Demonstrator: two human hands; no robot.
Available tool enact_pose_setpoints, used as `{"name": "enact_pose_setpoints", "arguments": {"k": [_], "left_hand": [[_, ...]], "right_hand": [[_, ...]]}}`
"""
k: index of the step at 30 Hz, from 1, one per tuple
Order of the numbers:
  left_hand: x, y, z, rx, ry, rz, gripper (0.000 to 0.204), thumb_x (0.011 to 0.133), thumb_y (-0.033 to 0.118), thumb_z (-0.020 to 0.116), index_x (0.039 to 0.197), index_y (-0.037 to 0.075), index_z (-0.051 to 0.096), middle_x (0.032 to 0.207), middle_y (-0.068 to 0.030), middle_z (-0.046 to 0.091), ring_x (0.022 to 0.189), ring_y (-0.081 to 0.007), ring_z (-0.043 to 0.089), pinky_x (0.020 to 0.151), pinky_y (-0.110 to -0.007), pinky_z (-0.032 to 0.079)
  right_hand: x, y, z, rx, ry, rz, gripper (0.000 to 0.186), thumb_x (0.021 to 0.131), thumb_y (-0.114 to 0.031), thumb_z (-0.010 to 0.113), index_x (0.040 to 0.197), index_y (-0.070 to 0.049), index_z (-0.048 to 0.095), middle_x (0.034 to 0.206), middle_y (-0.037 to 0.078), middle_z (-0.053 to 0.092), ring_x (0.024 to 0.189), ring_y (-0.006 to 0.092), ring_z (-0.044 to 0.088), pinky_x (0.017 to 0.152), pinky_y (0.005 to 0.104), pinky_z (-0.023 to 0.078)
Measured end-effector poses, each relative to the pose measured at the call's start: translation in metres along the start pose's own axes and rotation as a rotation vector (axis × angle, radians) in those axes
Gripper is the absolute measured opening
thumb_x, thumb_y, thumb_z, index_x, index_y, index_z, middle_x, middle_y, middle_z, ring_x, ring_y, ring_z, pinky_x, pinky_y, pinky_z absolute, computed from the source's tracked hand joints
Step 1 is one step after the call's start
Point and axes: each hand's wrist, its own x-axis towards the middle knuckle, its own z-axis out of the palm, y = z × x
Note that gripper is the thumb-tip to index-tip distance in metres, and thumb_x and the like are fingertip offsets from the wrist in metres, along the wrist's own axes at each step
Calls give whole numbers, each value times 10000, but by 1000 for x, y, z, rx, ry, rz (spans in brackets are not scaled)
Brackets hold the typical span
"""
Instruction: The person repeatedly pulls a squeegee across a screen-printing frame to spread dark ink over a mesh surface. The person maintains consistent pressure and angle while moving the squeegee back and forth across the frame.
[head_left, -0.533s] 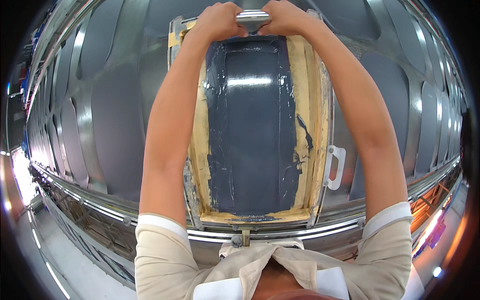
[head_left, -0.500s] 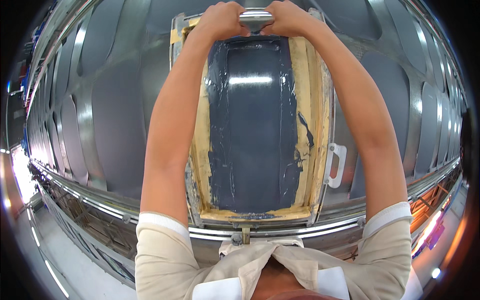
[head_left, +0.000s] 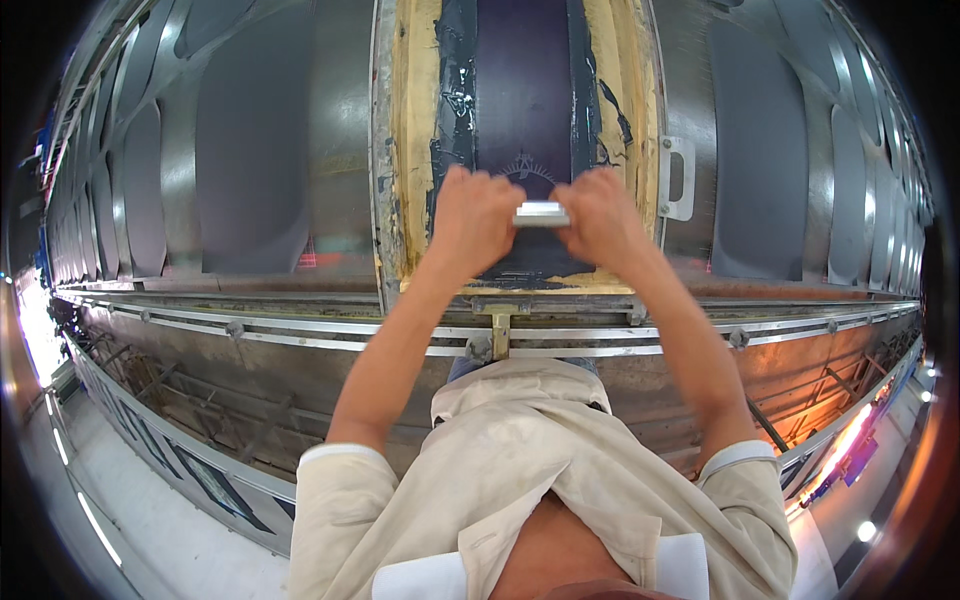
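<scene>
My left hand (head_left: 474, 218) and my right hand (head_left: 602, 215) are closed round the two ends of a squeegee (head_left: 541, 213) with a metal holder. It sits near the front end of a screen printing frame (head_left: 388, 150), whose inner borders are covered in yellowish tape. Dark ink (head_left: 457, 95) lies in thick glossy streaks along both sides of the mesh (head_left: 522, 90). Between the streaks the mesh looks wiped, and a pale radiating design (head_left: 527, 168) shows just beyond the squeegee. My fingers hide the squeegee's ends.
A white handle (head_left: 677, 178) juts from the frame's right side. Dark flat sheet pieces (head_left: 255, 150) lie on the long metal table (head_left: 340, 130) on both sides. Metal rails (head_left: 300, 338) run along the table's near edge, with a bracket (head_left: 501, 333) in front of the frame.
Both hands have drawn the squeegee from the frame's far end to its near end. The middle of the mesh has turned from ink-coated to wiped, and the pale design has come into sight.
</scene>
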Motion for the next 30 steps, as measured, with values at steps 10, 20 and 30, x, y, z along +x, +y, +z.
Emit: {"name": "enact_pose_setpoints", "arguments": {"k": [10, 20, 30], "left_hand": [[71, -38, -16, 25, 119, 51, 198, 711, 175, 845, 840, 159, 694, 807, -13, 674, 809, -229, 665, 813, -394, 423], [345, -176, -72, 168, 43, -15, 336, 755, 324, 854, 1020, 133, 775, 879, -151, 751, 874, -370, 712, 802, -473, 548], [300, -163, -44, 47, 51, -70, 309, 766, 316, 850, 1012, 147, 770, 827, -117, 740, 834, -372, 701, 777, -470, 535]], "right_hand": [[63, 42, -36, -66, 53, -9, 198, 769, -209, 805, 864, -101, 669, 810, 104, 692, 890, 308, 663, 876, 431, 467], [311, 204, -121, -59, 67, 128, 278, 812, -289, 814, 992, -88, 748, 886, 152, 741, 885, 384, 702, 835, 469, 553], [283, 188, -95, -37, 59, 94, 310, 781, -303, 788, 961, -53, 752, 927, 207, 738, 917, 390, 711, 824, 481, 559]]}}
